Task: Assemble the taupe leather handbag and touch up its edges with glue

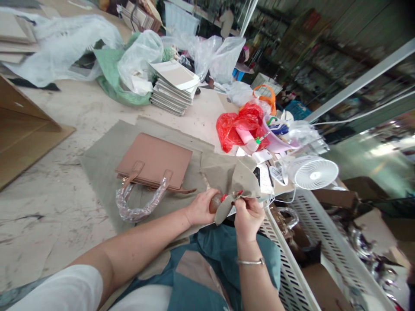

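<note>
My left hand (205,208) is closed around a small brownish rounded container (214,203), bottle-like, with a red part (223,198) at its top. Just right of it my right hand (249,216) is closed in a pinch by the edge of a grey-beige cloth (248,177); a bit of red shows above the fingertips, but what they hold is hidden. A flap of the cloth hangs between both hands. To the left, a dusty-pink handbag (155,160) lies flat on a grey sheet (103,172), its handles (142,211) wrapped in clear plastic.
A stack of grey boards (173,93) stands behind the handbag. Red plastic bags (243,123) and a pink basin (280,140) sit at the back right, near a white fan (314,172). White slotted crates (288,259) flank my right side. An open cardboard box (26,129) is at left.
</note>
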`<state>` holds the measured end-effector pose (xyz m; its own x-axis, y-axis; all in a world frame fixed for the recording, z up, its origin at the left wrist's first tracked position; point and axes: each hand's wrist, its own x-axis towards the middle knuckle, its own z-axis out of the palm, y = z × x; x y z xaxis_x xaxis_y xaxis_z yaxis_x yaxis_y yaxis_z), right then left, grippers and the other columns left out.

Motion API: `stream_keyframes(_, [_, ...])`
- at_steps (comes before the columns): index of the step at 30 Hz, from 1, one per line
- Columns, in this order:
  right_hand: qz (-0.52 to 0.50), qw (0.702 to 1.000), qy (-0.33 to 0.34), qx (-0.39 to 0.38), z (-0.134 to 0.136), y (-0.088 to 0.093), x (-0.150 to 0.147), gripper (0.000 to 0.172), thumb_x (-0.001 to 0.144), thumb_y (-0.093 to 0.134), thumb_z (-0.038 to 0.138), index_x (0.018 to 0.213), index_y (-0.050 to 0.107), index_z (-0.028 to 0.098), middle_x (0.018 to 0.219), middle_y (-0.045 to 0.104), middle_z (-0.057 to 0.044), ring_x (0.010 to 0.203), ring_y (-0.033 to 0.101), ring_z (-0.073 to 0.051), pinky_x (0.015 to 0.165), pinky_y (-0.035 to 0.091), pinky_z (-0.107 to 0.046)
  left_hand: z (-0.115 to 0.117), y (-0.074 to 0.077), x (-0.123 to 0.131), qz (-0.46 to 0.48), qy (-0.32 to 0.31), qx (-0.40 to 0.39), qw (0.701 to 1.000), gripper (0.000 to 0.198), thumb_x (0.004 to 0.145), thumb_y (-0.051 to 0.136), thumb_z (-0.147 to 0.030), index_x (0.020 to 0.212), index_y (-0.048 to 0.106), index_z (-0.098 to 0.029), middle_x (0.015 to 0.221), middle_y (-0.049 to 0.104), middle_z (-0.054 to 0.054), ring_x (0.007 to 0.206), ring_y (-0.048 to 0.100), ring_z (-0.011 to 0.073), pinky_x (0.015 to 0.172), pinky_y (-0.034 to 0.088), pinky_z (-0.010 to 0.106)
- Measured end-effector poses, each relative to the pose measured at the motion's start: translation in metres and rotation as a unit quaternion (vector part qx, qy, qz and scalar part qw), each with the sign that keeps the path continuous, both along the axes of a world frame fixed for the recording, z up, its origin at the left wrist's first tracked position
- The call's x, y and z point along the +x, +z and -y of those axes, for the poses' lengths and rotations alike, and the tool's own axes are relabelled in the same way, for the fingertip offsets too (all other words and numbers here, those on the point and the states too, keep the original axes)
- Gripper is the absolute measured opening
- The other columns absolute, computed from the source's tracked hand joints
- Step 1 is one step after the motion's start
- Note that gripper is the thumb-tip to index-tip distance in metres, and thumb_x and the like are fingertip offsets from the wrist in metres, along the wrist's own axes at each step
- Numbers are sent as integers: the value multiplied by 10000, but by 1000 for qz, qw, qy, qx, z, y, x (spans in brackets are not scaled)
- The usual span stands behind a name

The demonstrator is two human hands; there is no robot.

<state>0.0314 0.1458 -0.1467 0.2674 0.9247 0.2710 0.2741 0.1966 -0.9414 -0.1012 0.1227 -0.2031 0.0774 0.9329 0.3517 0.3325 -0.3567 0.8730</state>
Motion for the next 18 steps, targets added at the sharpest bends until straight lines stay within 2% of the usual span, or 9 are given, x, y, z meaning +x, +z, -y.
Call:
stream_keyframes(2, [-67, 997, -5, -33, -1, -2, -2, 76, 606, 638, 208, 654, 658, 154, 576, 628, 18, 546, 541, -131, 547, 495, -255, 0, 2, -1, 7, -6, -3, 1000, 448, 673, 655, -354, 1054, 520, -160, 963, 640, 77, 853, 638, 229, 777, 500, 335])
stream_keyframes(4, [-148, 987, 18, -62, -2, -1, -3, 69, 594, 667, 204, 645, 663, 158, 580, 630, 25, 542, 547, -125, 542, 501, -253, -1, 3, -3, 16, -17, -9, 1000, 459, 671, 666, -361, 1055, 520, -156, 947, 638, 71, 834, 636, 221, 756, 498, 322])
stream_keyframes(7, [-240, 960, 105, -93, -3, 4, 4, 87, 602, 721, 217, 580, 651, 170, 592, 641, 18, 573, 581, -127, 570, 518, -256, -2, 4, -5, 26, -29, -13, 999, 500, 660, 690, -371, 1074, 510, -156, 952, 630, 66, 840, 629, 217, 756, 493, 314])
stream_keyframes(9, [-263, 944, 165, -110, -3, 7, 13, 89, 627, 735, 250, 619, 682, 179, 656, 672, -1, 624, 613, -142, 596, 536, -276, -3, 3, -5, 25, -33, -13, 999, 521, 654, 698, -369, 1088, 504, -156, 962, 625, 67, 848, 624, 217, 764, 491, 314])
stream_keyframes(10, [-258, 942, 183, -113, -2, 9, 17, 97, 647, 733, 274, 657, 700, 184, 689, 682, -8, 643, 623, -148, 603, 543, -286, -4, 3, -5, 21, -35, -14, 999, 526, 649, 702, -373, 1087, 506, -156, 963, 625, 69, 848, 622, 218, 766, 491, 316])
stream_keyframes(12, [-202, 956, 187, -105, -2, 14, 25, 139, 681, 727, 313, 728, 722, 182, 715, 688, -17, 654, 627, -153, 608, 552, -295, -5, 3, -4, 14, -42, -16, 999, 522, 647, 702, -380, 1078, 511, -156, 961, 625, 70, 844, 621, 219, 765, 492, 318])
stream_keyframes(14, [-93, 977, 169, -87, -2, 22, 30, 157, 692, 736, 321, 708, 721, 166, 674, 676, -18, 624, 617, -148, 599, 550, -283, -5, 3, -3, 10, -44, -17, 999, 511, 653, 693, -380, 1073, 512, -152, 961, 626, 74, 838, 623, 220, 764, 495, 324])
stream_keyframes(16, [6, 985, 157, -76, -4, 31, 31, 157, 672, 758, 306, 675, 717, 155, 636, 670, -20, 596, 614, -149, 591, 548, -275, -5, 3, -3, 15, -40, -20, 999, 509, 660, 683, -366, 1084, 505, -148, 965, 631, 78, 840, 627, 223, 764, 498, 328])
stream_keyframes(18, [39, 985, 151, -79, -7, 37, 29, 159, 647, 770, 301, 660, 716, 152, 619, 677, -26, 571, 620, -160, 576, 551, -284, -5, 3, -2, 18, -35, -26, 999, 508, 659, 685, -352, 1088, 501, -152, 971, 638, 81, 848, 631, 227, 768, 499, 330])
